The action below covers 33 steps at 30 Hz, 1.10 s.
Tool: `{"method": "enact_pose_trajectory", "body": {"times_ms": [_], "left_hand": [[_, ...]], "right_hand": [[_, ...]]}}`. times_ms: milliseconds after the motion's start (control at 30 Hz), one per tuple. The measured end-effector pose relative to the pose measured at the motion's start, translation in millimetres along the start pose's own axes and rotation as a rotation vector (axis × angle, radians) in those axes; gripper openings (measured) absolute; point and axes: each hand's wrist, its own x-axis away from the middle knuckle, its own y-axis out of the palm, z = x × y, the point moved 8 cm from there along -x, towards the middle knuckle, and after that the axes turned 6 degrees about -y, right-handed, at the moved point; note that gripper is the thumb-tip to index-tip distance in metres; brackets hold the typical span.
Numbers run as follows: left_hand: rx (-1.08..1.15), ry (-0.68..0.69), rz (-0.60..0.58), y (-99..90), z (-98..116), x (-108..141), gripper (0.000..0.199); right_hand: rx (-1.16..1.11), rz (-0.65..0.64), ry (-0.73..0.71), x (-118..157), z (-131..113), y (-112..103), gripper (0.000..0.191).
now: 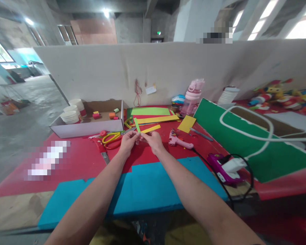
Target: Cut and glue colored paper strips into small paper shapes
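My left hand (129, 140) and my right hand (153, 140) meet over the red table covering, fingertips close together. A green paper strip (137, 125) rises from the fingers of my left hand. From beside my right fingers a yellow paper strip (151, 129) points off to the right. Both hands are closed in a pinch where the strips come together; my fingers hide the exact joint. Left of my hands lie yellow-handled scissors (111, 139) and a utility knife (105, 157). To the right rests a pink hot glue gun (180, 141).
A box (86, 129) with white paper cups (70, 115) and small coloured paper rolls stands back left. Behind are paper strips (155, 119) and a pink bottle (192, 97). On the right are a purple power strip (226, 172), white cable and green board (234, 143). A blue board (155, 190) lies in front.
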Motion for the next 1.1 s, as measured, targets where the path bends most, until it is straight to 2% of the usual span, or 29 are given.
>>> {"method": "enact_pose_trajectory", "body": {"times_ms": [133, 267, 467, 600, 900, 1100], "left_hand": [[-0.038, 0.01, 0.002, -0.8, -0.4, -0.6, 0.028], [-0.108, 0.038, -0.017, 1.5, 0.7, -0.3, 0.027], [-0.049, 0.012, -0.072, 7.5, -0.4, 1.4, 0.027], [-0.053, 0.017, -0.039, 4.4, -0.5, 0.6, 0.028], [-0.113, 0.035, -0.001, 3.6, 1.3, 1.2, 0.028], [-0.107, 0.036, 0.032, -0.1, 1.9, 0.8, 0.027]], "right_hand": [[0.015, -0.032, 0.007, 0.3, 2.8, 1.4, 0.023], [0.021, 0.0, 0.005, -0.5, 3.8, -2.7, 0.03], [0.031, 0.019, -0.045, -0.4, -2.8, -3.6, 0.032], [-0.005, -0.002, -0.011, 0.3, -0.5, -1.0, 0.034], [0.084, 0.038, -0.055, 0.4, -5.1, -6.3, 0.025], [0.014, 0.037, 0.027, -0.8, 3.7, -6.4, 0.024]]}}
